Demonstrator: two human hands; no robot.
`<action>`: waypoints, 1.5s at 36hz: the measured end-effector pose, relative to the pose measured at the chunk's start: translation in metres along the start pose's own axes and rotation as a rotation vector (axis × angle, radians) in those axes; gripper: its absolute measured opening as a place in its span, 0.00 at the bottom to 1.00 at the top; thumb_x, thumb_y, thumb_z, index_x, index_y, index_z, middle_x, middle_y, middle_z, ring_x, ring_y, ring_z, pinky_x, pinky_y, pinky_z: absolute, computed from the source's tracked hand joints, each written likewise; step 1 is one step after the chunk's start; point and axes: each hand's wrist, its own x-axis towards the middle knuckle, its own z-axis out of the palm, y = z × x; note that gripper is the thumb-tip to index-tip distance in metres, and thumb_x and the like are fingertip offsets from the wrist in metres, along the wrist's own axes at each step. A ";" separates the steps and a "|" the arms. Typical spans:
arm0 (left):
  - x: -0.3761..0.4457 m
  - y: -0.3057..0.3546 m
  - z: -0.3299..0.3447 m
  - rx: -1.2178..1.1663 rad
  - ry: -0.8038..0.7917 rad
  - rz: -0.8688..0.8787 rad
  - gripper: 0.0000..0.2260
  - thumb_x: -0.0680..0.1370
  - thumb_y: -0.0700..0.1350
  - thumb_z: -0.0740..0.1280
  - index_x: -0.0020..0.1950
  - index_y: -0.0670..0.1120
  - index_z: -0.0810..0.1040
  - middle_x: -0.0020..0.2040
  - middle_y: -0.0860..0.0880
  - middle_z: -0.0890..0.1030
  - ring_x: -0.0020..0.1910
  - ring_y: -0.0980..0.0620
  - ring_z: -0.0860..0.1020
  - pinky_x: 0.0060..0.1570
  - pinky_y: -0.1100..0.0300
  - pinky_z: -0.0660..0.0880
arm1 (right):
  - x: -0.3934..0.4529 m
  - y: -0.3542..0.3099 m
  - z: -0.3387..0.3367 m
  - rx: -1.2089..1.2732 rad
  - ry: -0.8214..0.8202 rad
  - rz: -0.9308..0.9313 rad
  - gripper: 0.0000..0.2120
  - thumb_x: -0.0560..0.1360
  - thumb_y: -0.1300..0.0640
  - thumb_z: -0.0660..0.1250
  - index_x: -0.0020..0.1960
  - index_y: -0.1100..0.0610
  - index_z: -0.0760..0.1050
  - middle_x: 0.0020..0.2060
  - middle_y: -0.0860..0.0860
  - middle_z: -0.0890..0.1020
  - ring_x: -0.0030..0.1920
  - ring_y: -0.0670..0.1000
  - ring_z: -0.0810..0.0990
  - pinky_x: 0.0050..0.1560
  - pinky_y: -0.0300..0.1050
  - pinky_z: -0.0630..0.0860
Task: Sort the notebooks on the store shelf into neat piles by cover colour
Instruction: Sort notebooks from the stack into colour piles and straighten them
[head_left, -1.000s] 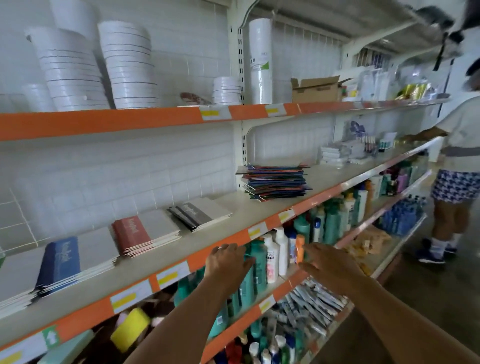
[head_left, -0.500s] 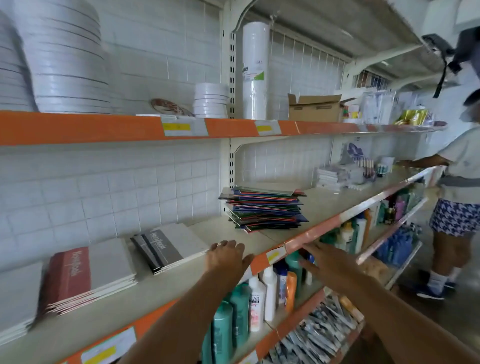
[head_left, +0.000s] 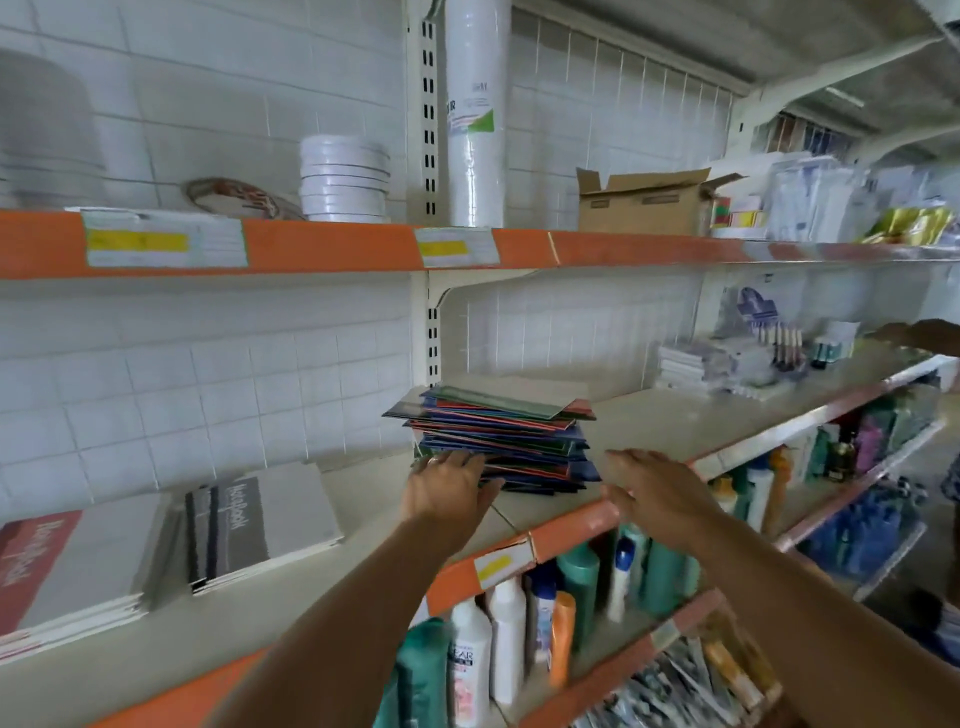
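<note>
Multicoloured notebooks (head_left: 498, 441) sit in one mixed, ragged stack on the shelf (head_left: 675, 421). Both hands reach in with straight fingers: the left hand (head_left: 447, 486) touches the stack's near left corner, the right hand (head_left: 649, 483) hovers just right of it, holding nothing. Sorting looks barely begun; next, lift covers off by colour. Left of the stack lie grey-covered pads (head_left: 260, 519); nothing blocks access.

Mixed notebook stack (head_left: 498, 441): glossy card covers, paper edges. Grey notebook pile (head_left: 260, 525): matt paper cover. Shelf (head_left: 675, 421): smooth cream painted metal, front edge strip glossy orange plastic. Back wall (head_left: 208, 374): glazed white tile. Cardboard box (head_left: 644, 205): matt brown. Shampoo bottles (head_left: 470, 660): shiny plastic.
</note>
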 end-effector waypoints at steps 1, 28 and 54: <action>0.004 0.008 0.000 0.004 0.009 -0.011 0.22 0.82 0.60 0.48 0.73 0.52 0.64 0.70 0.51 0.69 0.71 0.50 0.65 0.70 0.52 0.59 | 0.006 0.009 -0.001 -0.014 0.002 -0.018 0.21 0.81 0.48 0.56 0.72 0.52 0.63 0.66 0.51 0.72 0.64 0.53 0.71 0.62 0.46 0.70; 0.129 0.104 0.012 0.060 -0.107 -0.104 0.28 0.81 0.61 0.48 0.78 0.50 0.51 0.78 0.45 0.54 0.77 0.46 0.50 0.75 0.46 0.43 | 0.162 0.081 0.043 0.086 0.100 -0.263 0.38 0.74 0.71 0.57 0.79 0.56 0.44 0.77 0.53 0.53 0.76 0.52 0.54 0.76 0.47 0.52; 0.123 0.121 -0.015 0.290 -0.078 -0.337 0.17 0.80 0.39 0.59 0.69 0.43 0.64 0.62 0.44 0.69 0.57 0.45 0.74 0.46 0.53 0.75 | 0.187 0.080 0.059 0.079 0.331 -0.501 0.27 0.68 0.61 0.74 0.66 0.51 0.75 0.52 0.50 0.79 0.56 0.54 0.76 0.67 0.52 0.66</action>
